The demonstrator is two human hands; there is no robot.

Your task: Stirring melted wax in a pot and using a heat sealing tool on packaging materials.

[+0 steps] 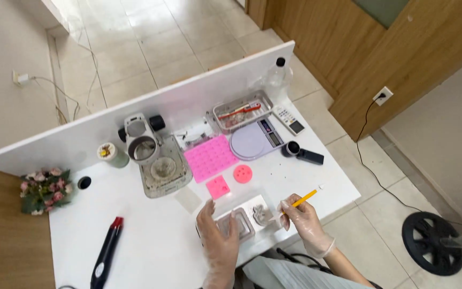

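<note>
Pinks and whites across a white table (151,235)

At twelve o'clock lay a bright pink dotted mould sheet (210,157), with a small pink square mould (218,187) and a round pink mould (243,173) just below it. The hands wore clear gloves; the right hand (301,218) held a yellow-orange stick (301,199). At eight o'clock lay a black tool with a red tip (107,252); at nine o'clock, pink and white flowers (44,188).

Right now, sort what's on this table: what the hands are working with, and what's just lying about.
In use:
left hand on the small clear mould
right hand holding the yellow stick
grey lump

Lying about:
pink moulds
scale
metal tray
black-and-red tool
flowers
</note>
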